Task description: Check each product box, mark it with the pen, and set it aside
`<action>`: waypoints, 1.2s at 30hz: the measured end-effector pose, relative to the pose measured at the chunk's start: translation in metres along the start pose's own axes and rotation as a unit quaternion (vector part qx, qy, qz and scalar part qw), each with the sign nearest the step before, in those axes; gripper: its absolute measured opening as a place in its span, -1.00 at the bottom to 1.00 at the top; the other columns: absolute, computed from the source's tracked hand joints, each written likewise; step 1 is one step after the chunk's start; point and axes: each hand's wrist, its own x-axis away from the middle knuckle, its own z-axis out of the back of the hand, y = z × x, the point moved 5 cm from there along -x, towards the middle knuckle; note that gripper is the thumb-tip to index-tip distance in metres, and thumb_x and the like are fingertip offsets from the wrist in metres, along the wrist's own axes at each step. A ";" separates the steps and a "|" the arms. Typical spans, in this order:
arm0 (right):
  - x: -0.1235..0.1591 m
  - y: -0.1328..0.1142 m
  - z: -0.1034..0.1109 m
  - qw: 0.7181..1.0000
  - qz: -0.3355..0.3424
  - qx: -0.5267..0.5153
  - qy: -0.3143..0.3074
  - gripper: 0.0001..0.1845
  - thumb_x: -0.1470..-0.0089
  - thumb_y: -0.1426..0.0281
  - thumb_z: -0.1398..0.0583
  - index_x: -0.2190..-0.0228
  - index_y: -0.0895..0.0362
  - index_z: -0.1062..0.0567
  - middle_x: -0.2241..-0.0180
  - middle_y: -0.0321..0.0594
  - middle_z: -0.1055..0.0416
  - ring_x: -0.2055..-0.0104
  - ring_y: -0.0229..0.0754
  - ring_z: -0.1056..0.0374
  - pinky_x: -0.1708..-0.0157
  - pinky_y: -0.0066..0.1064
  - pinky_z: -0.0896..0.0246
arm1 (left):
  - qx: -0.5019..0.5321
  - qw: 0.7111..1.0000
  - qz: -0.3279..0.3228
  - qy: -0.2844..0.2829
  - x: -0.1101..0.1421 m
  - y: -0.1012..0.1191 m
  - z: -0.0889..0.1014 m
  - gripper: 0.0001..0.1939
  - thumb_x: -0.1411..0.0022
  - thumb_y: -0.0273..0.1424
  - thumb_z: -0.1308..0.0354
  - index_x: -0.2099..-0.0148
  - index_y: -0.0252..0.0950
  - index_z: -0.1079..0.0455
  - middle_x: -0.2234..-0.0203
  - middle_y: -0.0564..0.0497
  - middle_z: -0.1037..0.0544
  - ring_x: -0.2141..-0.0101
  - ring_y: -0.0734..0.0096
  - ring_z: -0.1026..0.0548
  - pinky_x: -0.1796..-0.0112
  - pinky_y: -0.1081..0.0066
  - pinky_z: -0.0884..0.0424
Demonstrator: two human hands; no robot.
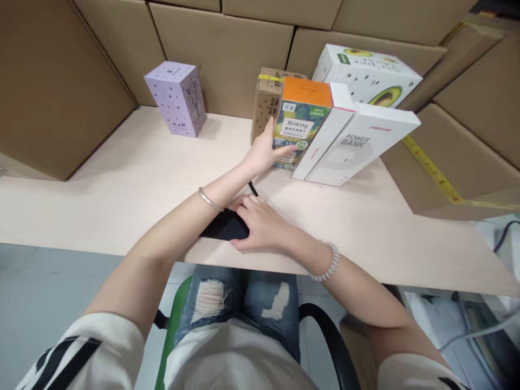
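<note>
In the head view my left hand (264,150) reaches across to the Binking box (303,122), an upright carton with an orange top. Its fingers go round the box's left edge and the thumb lies across the front. Below it, my right hand (264,222) grips the right end of a flat black phone-like device (225,226) near the table's front edge. My left forearm partly covers this device. A short black cable (253,188) shows between the hands; where its ends go is hidden. Touching the Binking box's right side stand white power bank boxes (351,143).
A brown printed package (264,100) and a white avocado-print box (365,73) stand behind the Binking box. A purple box (179,100) is at the back left of the table (122,179). Large cardboard cartons (219,54) wall the back and both sides.
</note>
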 end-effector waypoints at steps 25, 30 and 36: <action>0.005 0.007 0.004 0.999 -0.024 -0.004 0.042 -0.26 -0.05 0.10 -0.44 -0.17 0.23 -0.58 -0.01 0.08 -0.51 -0.09 0.20 -0.42 -0.15 0.08 -0.41 | -0.130 0.953 0.086 0.261 0.031 0.000 0.093 -0.19 -0.35 -0.22 -0.44 -0.48 -0.13 -0.13 -0.51 -0.30 -0.18 -0.59 -0.09 -0.06 -0.57 0.00 0.02; 0.006 0.006 0.009 0.996 -0.079 0.005 0.041 -0.29 -0.07 0.08 -0.45 -0.12 0.28 -0.59 -0.01 0.12 -0.52 -0.09 0.22 -0.46 -0.13 0.05 -0.44 | -0.198 0.852 0.307 0.375 0.041 -0.034 0.168 0.23 -0.15 -0.49 -0.56 -0.59 -0.45 0.21 -0.58 -0.59 0.13 -0.64 -0.15 0.10 -0.58 0.11 0.14; 0.008 0.005 0.015 0.995 -0.093 0.013 0.032 -0.29 -0.12 -0.05 -0.46 -0.09 0.20 -0.58 -0.01 0.06 -0.56 -0.08 0.17 -0.51 -0.06 -0.06 -0.43 | -0.184 0.823 0.391 0.368 0.038 -0.082 0.215 0.31 -0.11 -0.36 -0.61 -0.57 -0.51 0.24 -0.60 -0.60 0.11 -0.65 -0.12 0.13 -0.59 0.12 0.15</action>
